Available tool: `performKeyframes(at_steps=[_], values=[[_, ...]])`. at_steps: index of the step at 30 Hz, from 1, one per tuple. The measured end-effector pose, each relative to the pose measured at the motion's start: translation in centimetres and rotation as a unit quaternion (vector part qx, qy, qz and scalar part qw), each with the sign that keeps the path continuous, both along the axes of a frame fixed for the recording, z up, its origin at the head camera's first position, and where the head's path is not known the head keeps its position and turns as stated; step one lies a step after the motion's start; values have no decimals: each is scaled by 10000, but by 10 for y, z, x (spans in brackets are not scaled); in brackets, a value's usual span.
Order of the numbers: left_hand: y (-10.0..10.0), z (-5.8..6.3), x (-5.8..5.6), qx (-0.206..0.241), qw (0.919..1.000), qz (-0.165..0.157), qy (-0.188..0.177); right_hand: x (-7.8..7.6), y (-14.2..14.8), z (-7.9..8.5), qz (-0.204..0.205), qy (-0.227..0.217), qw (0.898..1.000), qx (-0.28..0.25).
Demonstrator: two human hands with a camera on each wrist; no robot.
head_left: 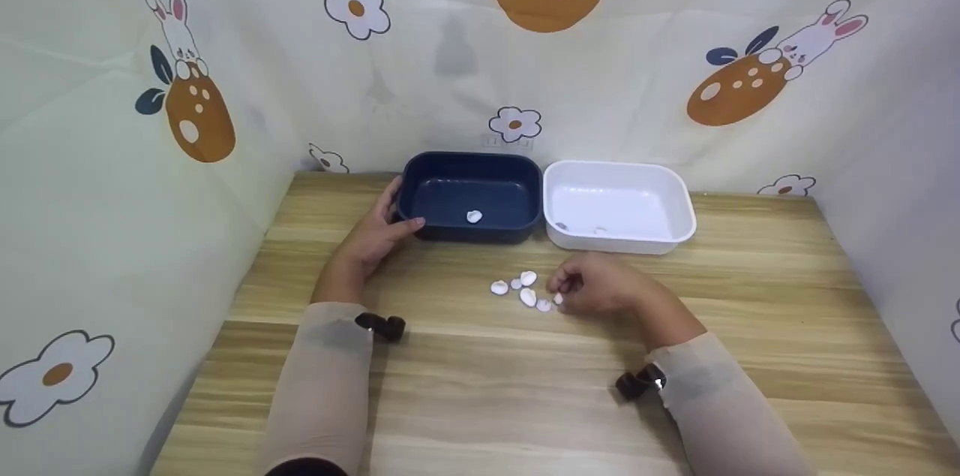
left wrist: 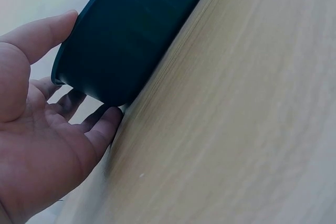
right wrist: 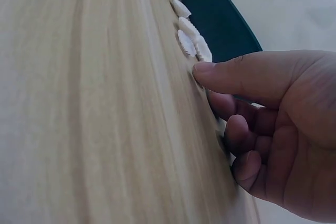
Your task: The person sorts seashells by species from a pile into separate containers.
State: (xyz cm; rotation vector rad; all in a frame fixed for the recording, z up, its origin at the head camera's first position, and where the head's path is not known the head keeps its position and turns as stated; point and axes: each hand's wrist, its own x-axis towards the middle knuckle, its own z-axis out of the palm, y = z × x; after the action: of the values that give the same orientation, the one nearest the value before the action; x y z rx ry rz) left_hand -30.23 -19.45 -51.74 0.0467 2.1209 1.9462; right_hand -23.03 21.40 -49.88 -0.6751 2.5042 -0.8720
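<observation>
My left hand [head_left: 379, 232] holds the left end of a dark blue box [head_left: 469, 234], thumb on its front rim and fingers along its side. In the left wrist view the fingertips sit against the box's wall. One white seashell [head_left: 474, 216] lies inside this box. My right hand [head_left: 604, 284] is down at the table, thumb and forefinger curled at a small pale shell [head_left: 558, 299]. That shell is hidden behind the thumb in the right wrist view. To its left lie several white shells, among them a larger one [head_left: 528, 297] and another [head_left: 499, 287].
A white box [head_left: 619, 244] stands right beside the dark blue one, with a small greyish piece [head_left: 562, 226] and a pale one inside. Both boxes stand near the back of the wooden table [head_left: 465, 386]. Patterned cloth [head_left: 420, 85] hangs behind and at both sides.
</observation>
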Motion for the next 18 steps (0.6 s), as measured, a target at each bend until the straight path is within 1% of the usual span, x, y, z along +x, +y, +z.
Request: performKeyframes(at_steps=[5,12,15,18], values=[[1,1,0,12,10000,5,-84,0,-1,1,-17,-53,10000,29],[1,2,0,-73,10000,27,-17,2,-1,2,14,55,10000,48],[1,1,0,-79,10000,38,-14,2,-1,4,-46,0,10000,-2],[1,1,0,-25,10000,31,9,2,0,9,-209,-31,9997,-88]])
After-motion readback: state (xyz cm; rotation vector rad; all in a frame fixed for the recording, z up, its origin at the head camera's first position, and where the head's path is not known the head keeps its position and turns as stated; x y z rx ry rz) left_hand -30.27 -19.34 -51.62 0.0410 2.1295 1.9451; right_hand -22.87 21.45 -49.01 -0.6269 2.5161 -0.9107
